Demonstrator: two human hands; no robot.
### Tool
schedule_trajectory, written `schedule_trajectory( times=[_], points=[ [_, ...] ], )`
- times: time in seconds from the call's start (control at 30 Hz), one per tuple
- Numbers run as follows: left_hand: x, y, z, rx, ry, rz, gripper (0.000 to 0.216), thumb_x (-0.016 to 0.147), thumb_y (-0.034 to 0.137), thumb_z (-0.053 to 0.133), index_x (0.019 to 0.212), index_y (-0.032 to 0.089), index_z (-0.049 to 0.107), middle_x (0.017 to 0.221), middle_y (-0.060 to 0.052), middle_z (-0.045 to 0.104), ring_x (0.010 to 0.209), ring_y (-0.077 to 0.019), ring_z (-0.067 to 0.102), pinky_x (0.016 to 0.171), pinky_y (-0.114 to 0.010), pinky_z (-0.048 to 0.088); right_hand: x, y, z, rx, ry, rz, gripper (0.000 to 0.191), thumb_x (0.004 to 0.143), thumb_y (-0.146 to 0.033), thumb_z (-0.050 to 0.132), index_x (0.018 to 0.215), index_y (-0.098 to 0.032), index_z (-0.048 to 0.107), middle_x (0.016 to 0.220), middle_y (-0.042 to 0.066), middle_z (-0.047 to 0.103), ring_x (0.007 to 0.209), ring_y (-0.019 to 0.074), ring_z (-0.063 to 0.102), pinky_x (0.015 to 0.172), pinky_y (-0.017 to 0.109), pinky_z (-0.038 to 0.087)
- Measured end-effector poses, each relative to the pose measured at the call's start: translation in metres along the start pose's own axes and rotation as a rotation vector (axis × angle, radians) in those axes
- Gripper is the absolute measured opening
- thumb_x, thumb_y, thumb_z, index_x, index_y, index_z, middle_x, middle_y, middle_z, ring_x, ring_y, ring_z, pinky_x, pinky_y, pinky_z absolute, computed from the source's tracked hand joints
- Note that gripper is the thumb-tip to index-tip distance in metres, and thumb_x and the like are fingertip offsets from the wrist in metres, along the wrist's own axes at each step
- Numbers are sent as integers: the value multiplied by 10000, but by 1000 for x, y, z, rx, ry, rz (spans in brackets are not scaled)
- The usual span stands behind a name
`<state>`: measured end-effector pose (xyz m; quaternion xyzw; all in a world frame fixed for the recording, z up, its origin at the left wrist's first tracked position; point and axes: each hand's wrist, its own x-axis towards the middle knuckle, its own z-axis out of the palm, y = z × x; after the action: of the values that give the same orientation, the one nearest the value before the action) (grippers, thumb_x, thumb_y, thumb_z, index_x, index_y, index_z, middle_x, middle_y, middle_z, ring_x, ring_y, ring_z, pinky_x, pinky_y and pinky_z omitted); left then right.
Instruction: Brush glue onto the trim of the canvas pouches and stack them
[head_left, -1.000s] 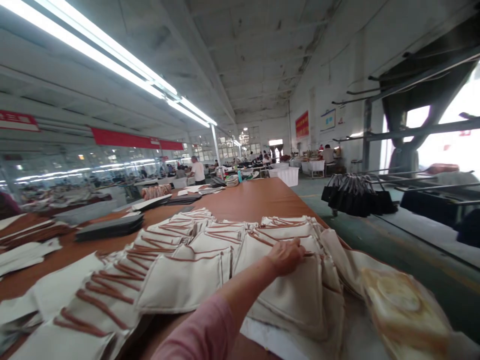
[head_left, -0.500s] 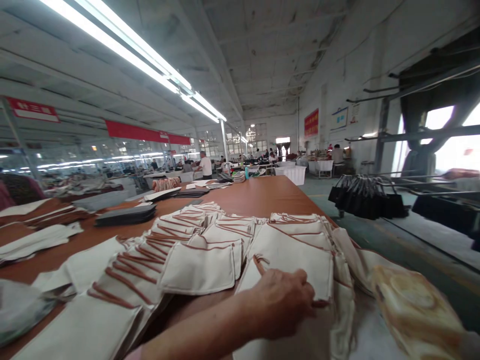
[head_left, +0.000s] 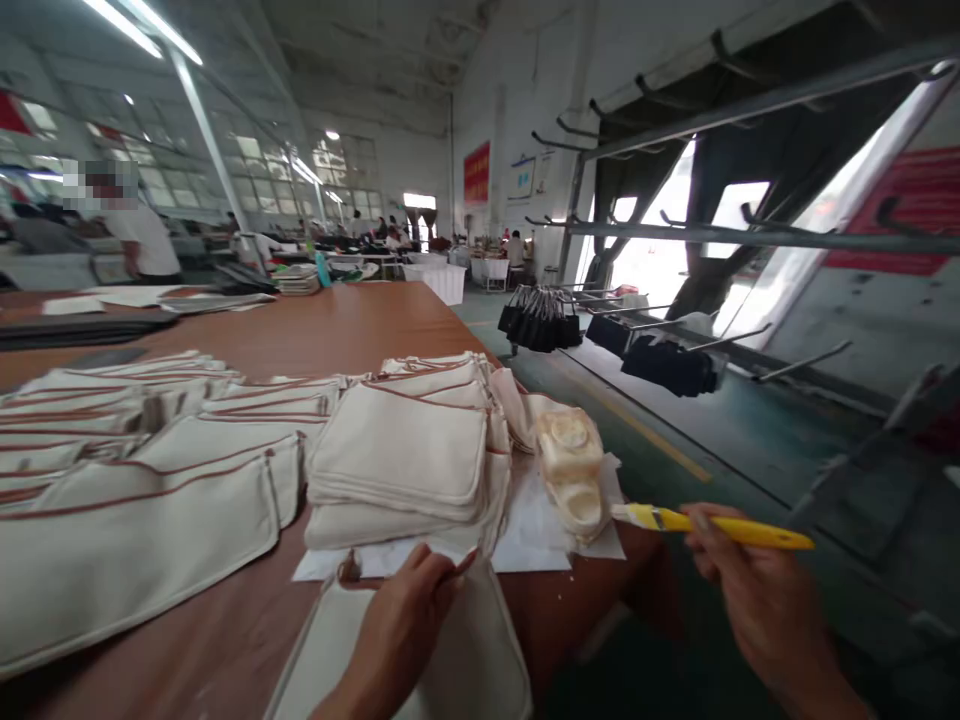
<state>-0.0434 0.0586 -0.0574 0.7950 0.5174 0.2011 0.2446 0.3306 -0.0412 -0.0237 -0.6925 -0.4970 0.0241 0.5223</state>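
Observation:
My left hand (head_left: pixel 401 630) pinches the top edge of a cream canvas pouch (head_left: pixel 457 675) that lies on the brown table near its front edge. My right hand (head_left: pixel 754 600) is closed on a yellow-handled brush (head_left: pixel 712 525), held level off the table's right side with its bristles toward a glue-caked plastic container (head_left: pixel 574 470). That container rests on white paper (head_left: pixel 540 525). Just beyond my left hand sits a stack of cream pouches (head_left: pixel 401 465) with brown trim.
Rows of overlapped cream pouches (head_left: pixel 142 470) cover the left of the long brown table (head_left: pixel 352 325). Dark flat pieces (head_left: pixel 82 330) lie farther back. A rack of black bags (head_left: pixel 544 325) stands in the aisle on the right, under metal rails (head_left: pixel 750 235). People work in the distance.
My left hand pulled one pouch off the stack toward the near edge. The view swung right and down, and my right hand with the brush came into view.

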Motion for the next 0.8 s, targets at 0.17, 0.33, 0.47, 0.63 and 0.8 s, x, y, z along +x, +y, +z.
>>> schedule_trajectory(
  times=[0.17, 0.33, 0.47, 0.63, 0.8],
  points=[
    [-1, 2, 1, -10, -38, -22, 248, 975, 308, 475, 806, 219, 633, 885, -9, 586, 777, -152, 603, 713, -245, 398, 21, -2, 34, 3, -199, -73, 424, 1024, -563, 504, 1047, -192, 706, 758, 29, 657, 648, 205, 633, 617, 278, 522],
    [-1, 11, 2, -80, -14, 12, 213, 968, 309, 494, 873, 230, 668, 950, -13, 599, 818, -151, 610, 739, -242, 405, 32, 18, 82, 14, -322, -126, 426, 976, -555, 516, 958, -192, 739, 1034, 110, 724, 947, 286, 686, 899, 371, 537],
    [-2, 20, -2, -139, -18, 20, 245, 978, 336, 478, 849, 225, 654, 914, -17, 611, 806, -162, 607, 734, -251, 408, 39, 32, 101, -23, -356, -131, 374, 943, -518, 542, 917, -207, 748, 956, 97, 742, 866, 289, 705, 844, 380, 552],
    [-1, 28, -5, -201, -8, -28, 279, 970, 400, 490, 839, 216, 654, 874, -26, 624, 793, -184, 605, 723, -269, 411, 43, 24, 79, -38, -331, -155, 398, 985, -507, 510, 981, -188, 748, 990, 108, 739, 839, 274, 710, 802, 363, 568],
    [-1, 32, -3, -236, -28, -47, 281, 952, 393, 493, 807, 206, 645, 828, -23, 637, 802, -198, 614, 735, -282, 408, 31, 14, 63, -18, -326, -246, 413, 1030, -512, 482, 1019, -193, 744, 1087, 116, 719, 962, 270, 693, 887, 376, 566]
  ],
)
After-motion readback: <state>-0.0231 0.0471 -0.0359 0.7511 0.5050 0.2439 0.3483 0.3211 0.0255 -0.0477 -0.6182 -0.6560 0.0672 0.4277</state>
